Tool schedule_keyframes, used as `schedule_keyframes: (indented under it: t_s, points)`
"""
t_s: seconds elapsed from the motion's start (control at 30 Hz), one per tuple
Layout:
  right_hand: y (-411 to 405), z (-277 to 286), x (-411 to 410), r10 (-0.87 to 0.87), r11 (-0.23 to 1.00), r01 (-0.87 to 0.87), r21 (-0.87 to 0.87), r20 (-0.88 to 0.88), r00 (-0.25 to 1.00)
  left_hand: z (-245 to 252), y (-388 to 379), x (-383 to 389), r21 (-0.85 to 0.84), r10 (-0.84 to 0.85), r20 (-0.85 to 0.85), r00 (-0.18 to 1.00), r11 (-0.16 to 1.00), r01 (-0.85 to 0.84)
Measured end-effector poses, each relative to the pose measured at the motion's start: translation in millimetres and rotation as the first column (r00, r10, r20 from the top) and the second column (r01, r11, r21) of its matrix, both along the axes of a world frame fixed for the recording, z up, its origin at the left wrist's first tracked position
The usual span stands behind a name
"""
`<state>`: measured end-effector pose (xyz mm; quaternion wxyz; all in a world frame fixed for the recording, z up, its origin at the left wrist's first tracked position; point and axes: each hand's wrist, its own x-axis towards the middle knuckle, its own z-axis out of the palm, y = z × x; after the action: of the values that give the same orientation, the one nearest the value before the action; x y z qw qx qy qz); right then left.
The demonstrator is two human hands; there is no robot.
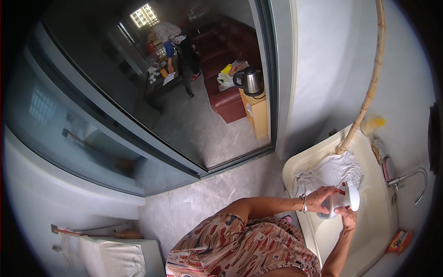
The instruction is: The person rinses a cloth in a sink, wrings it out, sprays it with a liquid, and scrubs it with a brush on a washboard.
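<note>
Over a cream laundry sink (290,169), both hands hold a white plastic spray bottle (334,204). My left hand (320,199), with a metal bracelet at its wrist, has its fingers around the bottle's body and neck. Close to the spray head, my right hand (347,216) touches the bottle's near side. The bottle leans, its white head towards the right. Behind it a wet white cloth (325,173) lies crumpled in the sink. The lower end of a bamboo pole (368,93) stands at the cloth's far edge.
A curved metal faucet (420,173), a pink soap dish (388,169) and an orange packet (400,241) line the sink's right side. Beyond the sliding door frame (273,104), a kettle (252,82) stands near a red sofa (226,104), and a person (169,34) bends over a table. A cloth-covered appliance (117,258) is lower left.
</note>
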<state>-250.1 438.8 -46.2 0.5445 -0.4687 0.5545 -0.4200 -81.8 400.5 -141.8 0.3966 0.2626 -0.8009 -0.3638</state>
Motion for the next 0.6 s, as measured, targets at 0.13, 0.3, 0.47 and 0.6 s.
schedule_keyframes:
  t_s: [0.13, 0.3, 0.47, 0.6]
  points:
    - [-11, 0, 8, 0.091, 0.992, -0.086, -0.091, 0.055, 0.994, -7, -8, 6, 0.069, -0.052, -0.009, 0.999, 0.996, 0.053]
    - [-13, 3, 22, 0.086, 0.996, -0.084, -0.021, 0.082, 0.993, -18, -6, 6, 0.1, -0.036, -0.058, 0.998, 0.994, 0.042]
    - [-16, 9, 32, 0.156, 0.987, -0.157, -0.034, -0.039, 0.987, -5, -2, 10, 0.182, -0.028, -0.104, 0.994, 0.982, 0.047]
    - [-23, 0, 31, 0.324, 0.944, -0.325, -0.053, -0.04, 0.945, 17, -10, 21, 0.315, -0.217, -0.156, 0.964, 0.913, 0.257]
